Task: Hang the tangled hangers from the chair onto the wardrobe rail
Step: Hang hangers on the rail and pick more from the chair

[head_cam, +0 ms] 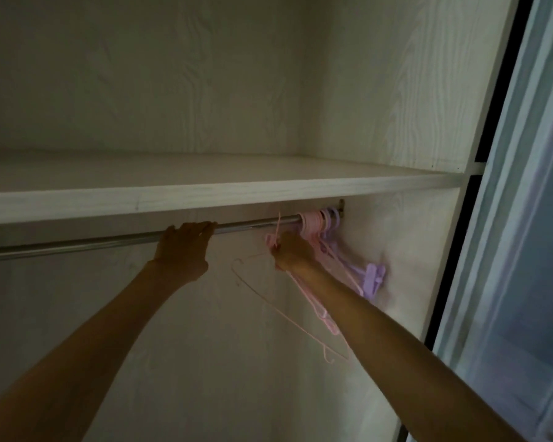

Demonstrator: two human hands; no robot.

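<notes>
Forearms fill the lower frame, both reaching up into the wardrobe under the shelf (205, 199).

Left hand (182, 247): fingers curled over the wardrobe rail (77, 242), gripping it, apparently for steadying.

Right hand (292, 252): pinching the neck of a thin pink hanger (268, 301) just below the rail. Its hook rises above the fingers and looks to sit at or over the rail; cannot tell for certain that it is seated. Body of this hanger hangs down and left of the right forearm.

Hung hangers (320, 223): a bunch of pink and lilac ones packed at the rail's right end, against the bracket (341, 207) and side wall. Lilac clip ends (375, 274) press toward the wall. Some pink arms cross behind the right wrist, so a snag with the held one is possible.

Chair: not in view; cannot tell how many hangers remain there.

Doing the step well, as a judgement:
- lift the hook clear over the rail, then lower until it bears weight before letting go
- keep the held hanger's arm away from the packed bunch so nothing catches
- slide it right only once seated
- left hand's grip on the rail helps balance; keep it clear of the hook's path

Writing, brands, labels: none readable anywhere; light is dim
</notes>
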